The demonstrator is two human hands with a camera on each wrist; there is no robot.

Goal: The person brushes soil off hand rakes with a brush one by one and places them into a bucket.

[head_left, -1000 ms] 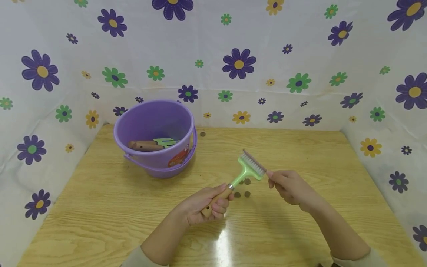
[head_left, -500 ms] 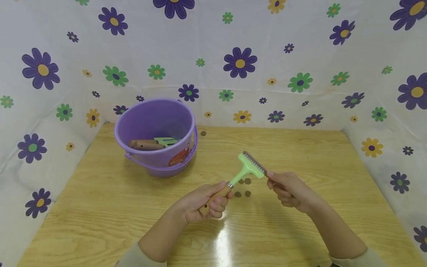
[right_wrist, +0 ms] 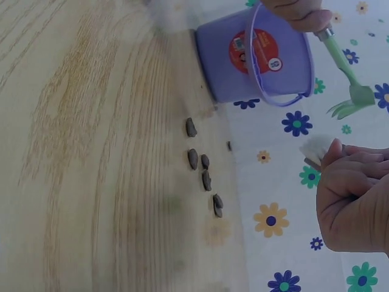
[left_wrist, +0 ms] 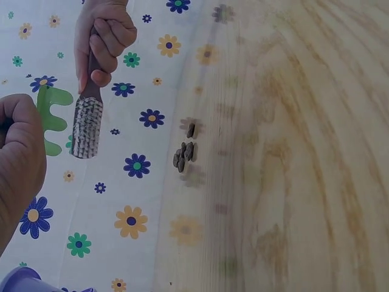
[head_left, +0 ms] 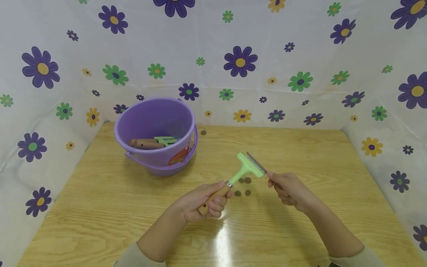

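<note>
My left hand [head_left: 208,202] grips the wooden handle of a small green hand rake [head_left: 246,168], held up over the table with its head pointing away to the right. The right hand [head_left: 290,189] holds a brush [left_wrist: 89,121] by its brown handle, thumb along it. Pale bristles face the rake's head, right alongside it in the head view. From the left wrist, the bristled end hangs beside the green tines [left_wrist: 53,121]. In the right wrist view, the brush's bristles [right_wrist: 317,146] lie just below the rake head [right_wrist: 358,97], and the right hand covers most of the handle.
A purple bucket [head_left: 154,155] stands at the back left, holding wooden-handled tools [head_left: 146,144], one with a green forked head. Several small dark lumps [head_left: 247,193] lie on the wooden table [head_left: 116,222] beneath the rake. A flowered cloth [head_left: 207,40] encloses the back and sides.
The brush has shifted and turned slightly against the rake's head, so fewer of its bristles show now. My left hand has drifted a little leftward with the rake.
</note>
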